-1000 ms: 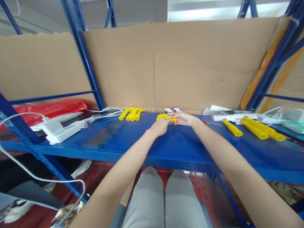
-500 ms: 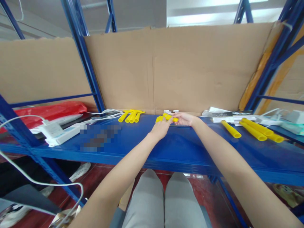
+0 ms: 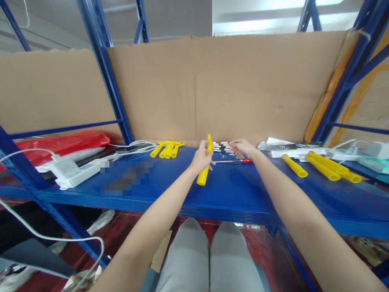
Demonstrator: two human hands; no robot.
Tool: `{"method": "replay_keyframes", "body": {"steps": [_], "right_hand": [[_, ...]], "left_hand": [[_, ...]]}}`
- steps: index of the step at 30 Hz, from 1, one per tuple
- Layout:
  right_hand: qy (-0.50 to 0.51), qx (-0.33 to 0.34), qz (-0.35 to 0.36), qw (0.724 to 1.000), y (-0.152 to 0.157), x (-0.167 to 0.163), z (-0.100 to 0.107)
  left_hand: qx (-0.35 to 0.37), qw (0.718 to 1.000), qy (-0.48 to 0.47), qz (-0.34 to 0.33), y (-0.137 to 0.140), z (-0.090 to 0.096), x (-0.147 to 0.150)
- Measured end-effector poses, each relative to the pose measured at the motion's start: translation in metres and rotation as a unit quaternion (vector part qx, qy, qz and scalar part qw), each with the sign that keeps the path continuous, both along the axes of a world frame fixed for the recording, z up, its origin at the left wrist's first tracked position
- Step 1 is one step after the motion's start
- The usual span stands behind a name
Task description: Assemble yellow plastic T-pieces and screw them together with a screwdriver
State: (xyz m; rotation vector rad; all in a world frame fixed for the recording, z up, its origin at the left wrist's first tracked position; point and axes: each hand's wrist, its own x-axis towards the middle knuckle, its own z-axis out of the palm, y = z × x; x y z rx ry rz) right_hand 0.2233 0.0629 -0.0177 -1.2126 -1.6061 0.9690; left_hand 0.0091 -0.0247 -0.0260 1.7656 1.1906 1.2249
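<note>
My left hand is wrapped round a yellow T-shaped plastic handle, which stands tilted with its tubular end toward me. My right hand is apart from it, over small metal parts that look like screws. Its fingers are parted and partly bent, with nothing visible in them. Just below lies a screwdriver with a red grip, its thin shaft pointing left. Behind the small parts sit several white strips with dark bands. Several more yellow T-shaped pieces lie to the left.
Several yellow tubes lie at the right of the blue shelf, near white boxes. A white power strip and cables stand at the left, beside a red bag. A cardboard panel closes the back.
My right hand has let go of the yellow piece and shifted right to the small metal parts. My left hand has turned the piece more upright, uncovering the screwdriver and strips.
</note>
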Motion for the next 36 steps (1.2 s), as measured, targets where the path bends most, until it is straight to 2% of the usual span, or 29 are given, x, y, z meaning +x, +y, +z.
{"method": "replay_keyframes", "body": {"steps": [2, 5, 9, 15, 22, 27, 36], "right_hand": [[-0.171, 0.058, -0.103, 0.978, 0.006, 0.006, -0.008], [-0.355, 0.085, -0.149, 0.919, 0.01, 0.006, -0.018], [-0.418, 0.077, -0.165, 0.89, 0.01, -0.001, -0.024], [-0.483, 0.052, -0.175, 0.857, 0.011, 0.001, -0.028], [-0.515, 0.05, -0.164, 0.84, 0.011, 0.002, -0.029], [-0.519, 0.049, -0.153, 0.84, 0.013, 0.002, -0.03], [-0.499, 0.045, -0.134, 0.855, 0.009, -0.001, -0.023]], "left_hand": [[-0.078, 0.992, -0.092, -0.036, 0.003, 0.001, 0.001], [-0.156, 0.976, -0.139, -0.06, 0.003, 0.001, 0.002], [-0.207, 0.964, -0.148, -0.078, 0.002, -0.003, 0.002], [-0.228, 0.948, -0.179, -0.133, 0.007, -0.012, 0.001], [-0.232, 0.937, -0.213, -0.153, 0.018, -0.022, 0.003], [-0.245, 0.938, -0.192, -0.152, 0.021, -0.028, 0.006], [-0.286, 0.932, -0.147, -0.17, 0.012, -0.019, 0.004]]}}
